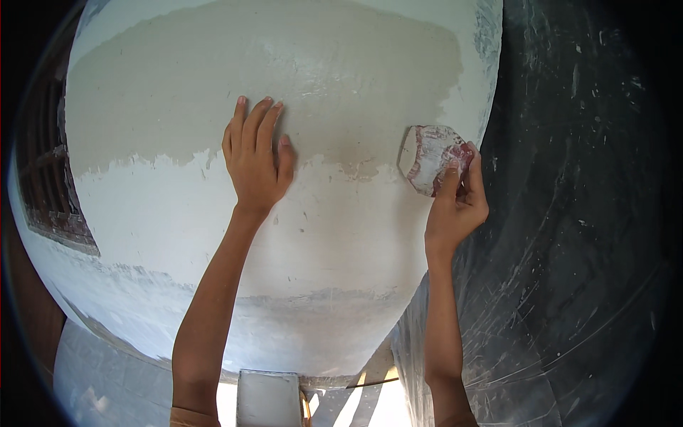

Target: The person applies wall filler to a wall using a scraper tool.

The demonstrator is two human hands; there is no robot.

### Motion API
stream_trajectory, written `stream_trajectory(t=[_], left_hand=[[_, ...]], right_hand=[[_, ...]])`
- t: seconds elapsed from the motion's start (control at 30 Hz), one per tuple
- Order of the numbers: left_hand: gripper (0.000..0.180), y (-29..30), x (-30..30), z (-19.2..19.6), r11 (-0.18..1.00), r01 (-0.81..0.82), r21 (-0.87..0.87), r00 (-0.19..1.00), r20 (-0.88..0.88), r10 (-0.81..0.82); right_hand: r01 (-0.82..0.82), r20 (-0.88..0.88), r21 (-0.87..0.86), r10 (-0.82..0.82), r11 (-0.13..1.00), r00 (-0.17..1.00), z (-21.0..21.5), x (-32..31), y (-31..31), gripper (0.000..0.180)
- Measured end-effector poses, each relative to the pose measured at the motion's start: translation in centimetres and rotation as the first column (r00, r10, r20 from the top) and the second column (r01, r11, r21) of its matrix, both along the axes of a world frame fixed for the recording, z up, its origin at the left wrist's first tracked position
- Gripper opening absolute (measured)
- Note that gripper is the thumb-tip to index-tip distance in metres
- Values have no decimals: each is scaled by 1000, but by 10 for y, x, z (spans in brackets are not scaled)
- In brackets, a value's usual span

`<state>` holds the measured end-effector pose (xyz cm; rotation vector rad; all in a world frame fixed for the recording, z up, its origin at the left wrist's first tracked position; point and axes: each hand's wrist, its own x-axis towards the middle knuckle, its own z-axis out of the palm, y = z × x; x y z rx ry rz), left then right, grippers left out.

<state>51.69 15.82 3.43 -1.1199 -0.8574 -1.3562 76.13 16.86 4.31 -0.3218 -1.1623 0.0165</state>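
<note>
A pale wall [341,235] fills the middle of the view, its upper part covered by a darker, damp-looking patch [178,85] with a ragged lower edge. My left hand [257,153] rests against the wall across that edge, fingers stretched out and holding nothing. Near the wall's right side, my right hand [457,206] grips a flat, many-sided scraper [432,158], dark red and smeared with white. The thumb lies on its near face, and the other fingers go behind its right end. Whether the scraper's left edge touches the wall, I cannot tell.
A dark barred window [53,167] with a wooden frame borders the wall on the left. Dark plastic sheeting [569,235], spotted white, hangs along the right. Below stands a pale rectangular box or board [268,400] between my forearms. Grey sheeting [107,370] lies at lower left.
</note>
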Motion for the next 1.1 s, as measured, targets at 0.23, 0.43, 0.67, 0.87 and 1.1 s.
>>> stream_trajectory(t=[0.23,0.43,0.67,0.87,1.1], left_hand=[[41,-4,-4,-3,1000,2,-10,1000,20,-2],[42,3,3,-1,1000,3,-15,1000,24,-2],[42,-2,0,-3,1000,-3,-23,1000,11,3],[41,1,4,0,1000,8,11,999,35,-8],[41,1,4,-1,1000,-6,2,999,31,6]], right_hand=[[-12,171,2,12,1000,985,-13,-24,2,38],[-133,49,28,131,991,990,-8,-3,-6,39],[44,-2,-30,-44,999,999,-7,4,8,40],[-126,120,5,125,992,985,-9,-15,-6,38],[-124,-211,-25,116,992,971,-4,36,15,38]])
